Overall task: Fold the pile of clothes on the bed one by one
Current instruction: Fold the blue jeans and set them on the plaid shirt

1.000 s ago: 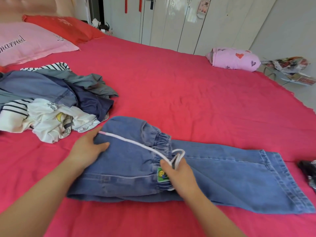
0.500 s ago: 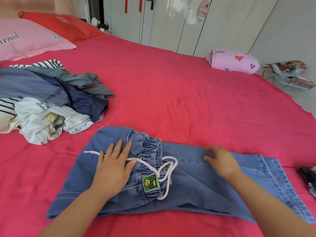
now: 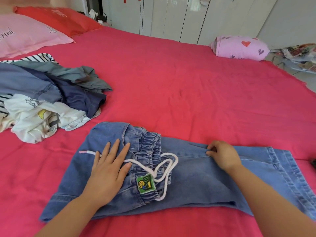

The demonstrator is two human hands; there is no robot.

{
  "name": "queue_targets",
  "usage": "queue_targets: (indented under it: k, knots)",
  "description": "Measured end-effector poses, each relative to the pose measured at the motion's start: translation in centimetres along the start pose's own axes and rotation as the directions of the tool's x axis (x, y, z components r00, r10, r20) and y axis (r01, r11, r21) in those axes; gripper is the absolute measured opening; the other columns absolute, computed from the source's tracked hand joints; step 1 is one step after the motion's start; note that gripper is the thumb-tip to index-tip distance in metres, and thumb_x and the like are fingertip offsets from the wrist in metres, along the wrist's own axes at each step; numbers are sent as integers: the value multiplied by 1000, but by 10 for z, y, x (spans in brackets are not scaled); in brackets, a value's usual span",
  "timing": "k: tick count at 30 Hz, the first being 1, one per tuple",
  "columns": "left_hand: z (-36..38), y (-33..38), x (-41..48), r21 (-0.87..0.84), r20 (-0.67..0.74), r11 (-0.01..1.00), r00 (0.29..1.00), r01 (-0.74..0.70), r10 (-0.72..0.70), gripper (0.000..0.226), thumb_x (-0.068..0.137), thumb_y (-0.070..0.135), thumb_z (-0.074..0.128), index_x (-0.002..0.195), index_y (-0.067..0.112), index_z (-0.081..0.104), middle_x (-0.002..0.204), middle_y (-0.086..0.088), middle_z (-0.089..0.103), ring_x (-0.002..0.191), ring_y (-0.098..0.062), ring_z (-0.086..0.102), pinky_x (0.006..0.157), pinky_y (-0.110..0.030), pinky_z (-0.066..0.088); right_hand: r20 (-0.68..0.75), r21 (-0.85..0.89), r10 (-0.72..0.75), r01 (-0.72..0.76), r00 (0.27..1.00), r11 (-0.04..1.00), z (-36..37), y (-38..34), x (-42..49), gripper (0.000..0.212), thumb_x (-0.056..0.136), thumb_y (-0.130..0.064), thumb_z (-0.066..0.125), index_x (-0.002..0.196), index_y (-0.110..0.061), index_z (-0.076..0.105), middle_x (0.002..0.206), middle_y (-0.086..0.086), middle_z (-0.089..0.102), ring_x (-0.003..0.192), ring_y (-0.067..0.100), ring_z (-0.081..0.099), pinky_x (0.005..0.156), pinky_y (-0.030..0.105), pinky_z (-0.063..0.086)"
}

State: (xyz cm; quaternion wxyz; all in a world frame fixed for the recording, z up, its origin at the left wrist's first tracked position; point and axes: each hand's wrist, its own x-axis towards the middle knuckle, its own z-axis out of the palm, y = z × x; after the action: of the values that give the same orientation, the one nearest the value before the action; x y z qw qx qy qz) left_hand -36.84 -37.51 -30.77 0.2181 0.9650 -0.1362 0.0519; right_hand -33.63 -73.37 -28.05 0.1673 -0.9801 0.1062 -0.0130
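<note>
Room's really bright, soft even daylight, no harsh spots. The pink bedspread (image 3: pixel 171 74) is super saturated, almost glowing. The wardrobe doors (image 3: pixel 171 17) at the top middle have a milky glare and look washed out. Shadows are faint, just thin ones under the left hand (image 3: pixel 109 170) and right hand (image 3: pixel 224 156) on the jeans (image 3: pixel 196 182). The wide lens bends the right edge, and the pink pillow (image 3: pixel 30 31) upper left looks a bit soft.
</note>
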Motion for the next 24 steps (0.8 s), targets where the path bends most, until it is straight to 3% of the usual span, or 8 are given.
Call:
queue_targets:
  k: [5,8,11,14,16,19,22,24]
  knots:
    - [-9,17,2,118,21,993,1000,-13,10,81,85,68,-9,143,28,30,152,-3,28,141,-33,20,107,-60,19,-85,-116,39,-49,996,992,-24,50,-30,42,80,-23,70,119,-14,59,118,12,58,113,34,50,95,44,43]
    - [-11,51,6,121,3,992,999,-39,39,82,82,70,-5,144,29,28,154,1,21,143,-28,14,112,-53,6,-104,-166,170,-186,980,968,-47,92,-57,52,77,-23,73,124,-10,57,124,18,56,115,38,50,99,46,42]
    - [-3,101,3,242,97,942,972,-231,213,64,88,60,23,131,23,53,139,-8,49,128,-34,45,103,-52,17,-166,-188,274,-303,947,934,-66,119,-78,56,76,-26,73,126,-10,54,123,20,55,112,40,51,95,47,44]
    - [12,144,5,247,205,909,935,-336,290,64,80,58,29,124,24,59,129,-9,59,120,-34,54,102,-54,23,-156,-191,401,-426,903,884,-77,141,-93,62,76,-32,72,129,-7,49,121,23,54,112,41,51,92,47,45]
    - [20,169,6,223,267,903,914,-368,306,70,81,61,19,136,27,46,143,-10,44,133,-33,39,111,-54,17,-127,-159,432,-448,893,880,-79,153,-100,55,77,-32,71,120,-3,54,113,25,60,106,40,55,87,44,47]
    - [51,183,8,183,335,921,903,-344,270,77,82,67,5,149,30,3,158,-1,0,145,-24,-3,113,-48,-9,-130,-142,415,-431,900,891,-79,157,-108,44,80,-28,69,110,2,59,104,27,63,100,40,58,81,40,44]
    - [64,185,7,142,390,948,897,-284,209,97,59,69,-12,148,33,-5,158,4,-4,145,-20,-9,113,-50,-10,-191,-131,384,-411,903,902,-79,158,-110,45,78,-26,71,113,1,60,104,25,63,102,39,56,83,39,44]
    - [69,182,4,159,376,944,902,-289,212,97,58,68,-13,148,33,-5,158,5,-5,145,-20,-9,113,-49,-9,-223,-122,357,-389,907,913,-78,159,-109,44,77,-24,72,112,-1,59,104,23,63,101,38,56,83,41,45]
